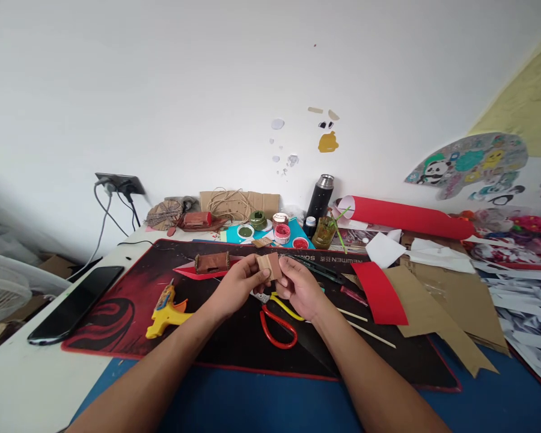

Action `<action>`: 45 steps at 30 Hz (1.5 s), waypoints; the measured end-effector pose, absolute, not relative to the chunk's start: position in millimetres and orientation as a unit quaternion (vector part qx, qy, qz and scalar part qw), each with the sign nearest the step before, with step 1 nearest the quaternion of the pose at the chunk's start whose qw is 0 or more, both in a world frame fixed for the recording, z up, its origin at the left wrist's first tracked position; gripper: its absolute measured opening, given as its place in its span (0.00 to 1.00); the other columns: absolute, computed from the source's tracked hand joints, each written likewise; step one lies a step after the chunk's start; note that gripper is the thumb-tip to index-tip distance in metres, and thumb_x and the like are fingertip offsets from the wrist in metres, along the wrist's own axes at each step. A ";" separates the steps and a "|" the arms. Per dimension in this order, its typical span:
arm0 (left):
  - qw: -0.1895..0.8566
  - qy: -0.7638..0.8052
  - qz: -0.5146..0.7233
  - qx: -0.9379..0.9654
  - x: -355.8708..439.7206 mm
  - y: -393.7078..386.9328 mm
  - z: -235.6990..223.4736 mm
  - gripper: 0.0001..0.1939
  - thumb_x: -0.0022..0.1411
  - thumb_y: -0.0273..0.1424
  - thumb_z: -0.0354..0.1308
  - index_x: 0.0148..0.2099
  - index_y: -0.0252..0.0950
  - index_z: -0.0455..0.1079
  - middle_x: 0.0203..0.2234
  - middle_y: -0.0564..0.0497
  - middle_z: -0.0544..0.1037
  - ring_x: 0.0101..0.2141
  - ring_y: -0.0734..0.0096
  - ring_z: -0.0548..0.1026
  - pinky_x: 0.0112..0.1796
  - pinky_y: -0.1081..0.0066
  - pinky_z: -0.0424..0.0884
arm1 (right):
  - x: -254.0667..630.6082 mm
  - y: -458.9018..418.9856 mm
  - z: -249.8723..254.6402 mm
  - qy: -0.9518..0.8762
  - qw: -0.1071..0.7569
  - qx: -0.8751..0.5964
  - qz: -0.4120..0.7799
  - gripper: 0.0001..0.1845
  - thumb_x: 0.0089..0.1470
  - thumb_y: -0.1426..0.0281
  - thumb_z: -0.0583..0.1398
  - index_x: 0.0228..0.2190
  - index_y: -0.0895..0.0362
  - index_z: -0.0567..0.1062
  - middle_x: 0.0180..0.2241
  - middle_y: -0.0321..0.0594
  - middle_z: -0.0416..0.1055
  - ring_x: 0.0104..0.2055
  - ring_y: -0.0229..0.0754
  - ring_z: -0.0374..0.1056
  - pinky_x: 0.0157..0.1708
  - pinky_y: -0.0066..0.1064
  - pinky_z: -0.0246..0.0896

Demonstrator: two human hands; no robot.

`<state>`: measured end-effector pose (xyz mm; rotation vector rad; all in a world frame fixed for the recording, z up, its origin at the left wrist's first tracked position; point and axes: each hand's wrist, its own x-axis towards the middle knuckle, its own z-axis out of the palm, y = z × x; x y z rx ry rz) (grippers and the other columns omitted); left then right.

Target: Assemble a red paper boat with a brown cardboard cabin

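Observation:
Both my hands meet above the black and red desk mat point(117, 313), holding a small folded cardboard piece point(270, 264) between them. My left hand point(238, 282) pinches its left side. My right hand point(300, 285) grips its right side with curled fingers. Under the hands lie red-handled scissors point(277, 331) and a yellow-handled tool point(286, 307). A yellow glue gun point(166, 310) rests on the mat to the left. A small brown cardboard model point(211, 263) sits on a red sheet just behind the hands.
A black phone point(74, 304) lies at the left. Red paper point(381, 293), brown cardboard sheets point(442, 300) and thin wooden sticks point(369, 334) lie at the right. Paint jars point(282, 231), a black flask point(320, 198) and a red roll point(406, 216) stand at the back.

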<state>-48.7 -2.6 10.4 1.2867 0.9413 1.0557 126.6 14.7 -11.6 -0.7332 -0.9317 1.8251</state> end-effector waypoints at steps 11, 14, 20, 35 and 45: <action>0.560 0.396 0.462 0.563 -47.7 -4.6 8.0 0.27 0.61 0.56 0.70 0.38 0.39 0.65 0.27 0.56 0.72 0.26 0.73 0.68 0.29 0.70 0.64 | 127.6 13.5 -13.6 -0.401 0.468 -0.327 0.716 0.31 0.48 0.45 0.77 0.31 0.55 0.72 0.20 0.27 0.62 0.18 0.30 0.53 0.19 0.24 0.45; 0.554 0.400 0.458 0.568 -48.0 -4.1 7.1 0.25 0.62 0.54 0.69 0.41 0.38 0.68 0.28 0.56 0.73 0.26 0.72 0.68 0.29 0.70 0.63 | 128.8 14.8 -12.2 -0.403 0.476 -0.350 0.698 0.32 0.46 0.44 0.77 0.29 0.55 0.71 0.19 0.27 0.62 0.18 0.31 0.54 0.19 0.25 0.45; 0.535 0.421 0.433 0.592 -51.2 -3.9 10.7 0.22 0.64 0.50 0.67 0.42 0.36 0.73 0.29 0.55 0.73 0.27 0.73 0.65 0.30 0.70 0.62 | 130.7 16.7 -6.1 -0.409 0.498 -0.383 0.662 0.34 0.45 0.43 0.77 0.26 0.54 0.69 0.19 0.26 0.61 0.17 0.31 0.54 0.19 0.26 0.45; 0.538 0.423 0.436 0.585 -51.0 -4.8 11.3 0.25 0.60 0.54 0.71 0.41 0.38 0.74 0.30 0.53 0.77 0.27 0.70 0.72 0.32 0.68 0.69 | 130.9 18.7 -8.5 -0.400 0.527 -0.396 0.637 0.35 0.44 0.43 0.78 0.24 0.54 0.67 0.17 0.24 0.57 0.17 0.30 0.53 0.20 0.26 0.44; 0.554 0.412 0.455 0.562 -52.4 -4.1 11.8 0.28 0.57 0.57 0.73 0.41 0.37 0.73 0.24 0.55 0.77 0.24 0.70 0.73 0.31 0.69 0.69 | 129.3 15.9 -5.3 -0.407 0.511 -0.388 0.650 0.35 0.45 0.42 0.77 0.26 0.54 0.68 0.17 0.24 0.56 0.17 0.30 0.53 0.20 0.26 0.45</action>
